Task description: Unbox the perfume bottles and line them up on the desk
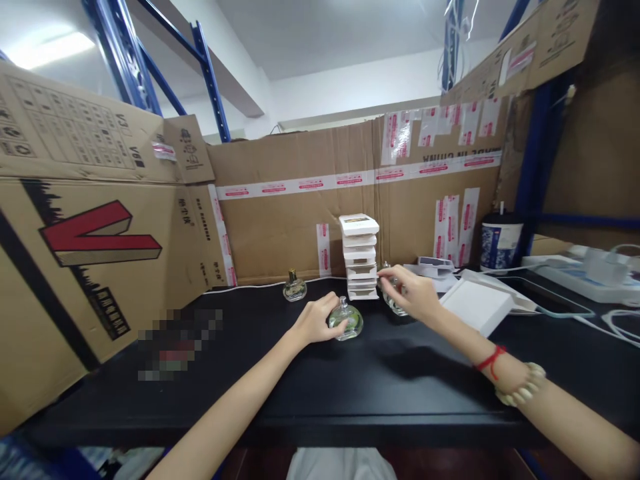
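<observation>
My left hand (320,320) is closed around the side of a round, clear glass perfume bottle (353,321) with greenish liquid, upright on the black table. My right hand (410,290) curls its fingers at the top of a second glass perfume bottle (395,305), which it partly hides. Just left of those fingertips rises a stack of small white boxes (361,253). Farther back to the left stands a smaller perfume bottle (295,288) with a dark and gold top.
Cardboard walls (300,233) border the black table (320,393) at back and left. On the right lie an open white box (477,303), a phone (545,297), white cables and a power strip (590,280). A blue-and-white cup (501,245) stands behind them.
</observation>
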Demonstrator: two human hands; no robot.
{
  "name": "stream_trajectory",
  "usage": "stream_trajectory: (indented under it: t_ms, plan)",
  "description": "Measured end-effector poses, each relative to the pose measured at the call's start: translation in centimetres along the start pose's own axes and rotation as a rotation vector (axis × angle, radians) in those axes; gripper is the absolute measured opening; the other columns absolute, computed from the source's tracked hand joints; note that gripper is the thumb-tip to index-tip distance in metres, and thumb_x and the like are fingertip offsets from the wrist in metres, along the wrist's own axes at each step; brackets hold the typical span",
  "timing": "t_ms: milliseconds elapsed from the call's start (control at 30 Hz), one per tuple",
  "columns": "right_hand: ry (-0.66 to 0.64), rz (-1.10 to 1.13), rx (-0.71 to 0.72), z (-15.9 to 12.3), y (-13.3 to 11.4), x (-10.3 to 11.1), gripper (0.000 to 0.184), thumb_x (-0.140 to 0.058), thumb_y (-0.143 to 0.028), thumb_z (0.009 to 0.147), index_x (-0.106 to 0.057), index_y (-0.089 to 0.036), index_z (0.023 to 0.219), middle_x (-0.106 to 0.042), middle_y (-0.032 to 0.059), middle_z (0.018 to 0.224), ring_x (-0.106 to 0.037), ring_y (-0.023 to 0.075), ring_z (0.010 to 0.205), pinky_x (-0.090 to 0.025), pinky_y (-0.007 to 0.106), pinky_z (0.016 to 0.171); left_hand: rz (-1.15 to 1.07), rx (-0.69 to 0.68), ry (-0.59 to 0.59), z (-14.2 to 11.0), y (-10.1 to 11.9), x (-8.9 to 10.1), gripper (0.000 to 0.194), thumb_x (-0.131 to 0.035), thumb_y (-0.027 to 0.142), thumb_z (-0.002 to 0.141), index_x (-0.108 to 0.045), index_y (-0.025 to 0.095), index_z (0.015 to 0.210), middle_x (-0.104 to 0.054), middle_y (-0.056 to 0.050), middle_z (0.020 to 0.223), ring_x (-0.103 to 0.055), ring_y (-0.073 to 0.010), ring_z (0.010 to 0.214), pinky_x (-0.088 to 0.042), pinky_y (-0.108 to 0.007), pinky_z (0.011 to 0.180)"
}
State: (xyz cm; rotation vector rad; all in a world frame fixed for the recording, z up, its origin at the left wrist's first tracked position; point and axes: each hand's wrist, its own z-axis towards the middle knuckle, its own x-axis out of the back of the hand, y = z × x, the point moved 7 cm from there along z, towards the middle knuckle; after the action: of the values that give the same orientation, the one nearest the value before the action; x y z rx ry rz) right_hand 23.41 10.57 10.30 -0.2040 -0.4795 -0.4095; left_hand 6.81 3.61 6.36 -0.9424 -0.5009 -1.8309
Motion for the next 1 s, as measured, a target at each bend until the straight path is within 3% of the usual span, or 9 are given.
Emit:
stream_trajectory:
  t_ms: [133, 367, 533, 700, 833, 1000]
  plan:
    - [0.111, -0.249, -0.192, 0.1, 4.1, 1.7, 0.019, -0.045, -0.027, 0.085, -0.062, -0.024, 0.091, -0.067, -0.003, 0.086, -0.055, 0.0082, 0.055, -0.032, 0.022, 0.049, 0.02, -0.031, -0.001, -0.1, -0.1, -0.1, 0.019, -0.046, 0.035, 0.078, -0.05, 0.016, 0.079, -0.05, -0.002, 0.075, -0.051, -0.0121, 0.061, -0.04, -0.021, 0.052]
    - [-0.203, -0.625, -0.331, -0.3, 9.2, 1.4, 0.016, -0.054, -0.02, 0.073, -0.07, -0.022, 0.076, -0.069, 0.0048, 0.083, -0.058, 0.0226, 0.082, -0.034, 0.029, 0.06, 0.002, -0.033, -0.024, -0.1, -0.4, -0.6, 0.022, -0.045, 0.035, 0.079, -0.055, 0.016, 0.081, -0.054, -0.003, 0.08, -0.055, -0.0121, 0.063, -0.043, -0.02, 0.054]
    - [-0.38, -0.625, -0.436, -0.7, 10.0, 0.7, 0.018, -0.057, -0.021, 0.073, -0.072, -0.026, 0.082, -0.071, 0.0032, 0.082, -0.06, 0.0222, 0.086, -0.037, 0.03, 0.066, -0.02, -0.035, -0.022, -0.1, -0.7, -0.7, 0.022, -0.045, 0.034, 0.079, -0.056, 0.016, 0.082, -0.054, -0.003, 0.079, -0.056, -0.0117, 0.063, -0.043, -0.02, 0.054]
    - [-0.492, -0.593, -0.501, -1.1, 10.5, 0.2, 0.015, -0.059, -0.028, 0.074, -0.072, -0.025, 0.081, -0.071, 0.002, 0.083, -0.062, 0.0207, 0.083, -0.039, 0.027, 0.061, -0.05, -0.054, -0.032, -0.1, -1.0, -1.0, 0.024, -0.043, 0.036, 0.081, -0.055, 0.015, 0.076, -0.053, -0.002, 0.076, -0.054, -0.0115, 0.064, -0.042, -0.02, 0.053]
    - [-0.521, -0.583, -0.513, -1.5, 11.1, -0.3, 0.02, -0.059, -0.038, 0.075, -0.073, -0.025, 0.081, -0.071, 0.0039, 0.086, -0.062, 0.0215, 0.083, -0.04, 0.026, 0.059, -0.041, -0.015, -0.033, -0.1, -1.4, -1.0, 0.024, -0.046, 0.037, 0.079, -0.055, 0.016, 0.075, -0.051, -0.001, 0.075, -0.052, -0.0108, 0.062, -0.039, -0.019, 0.052]
    - [-0.532, -0.586, -0.556, -2.1, 11.9, -0.8, 0.022, -0.065, -0.038, 0.069, -0.073, -0.023, 0.084, -0.071, 0.0064, 0.086, -0.062, 0.022, 0.083, -0.042, 0.027, 0.062, -0.028, -0.005, -0.026, -0.1, -1.1, -1.1, 0.021, -0.048, 0.036, 0.078, -0.054, 0.016, 0.08, -0.053, -0.002, 0.077, -0.055, -0.0118, 0.064, -0.039, -0.02, 0.052]
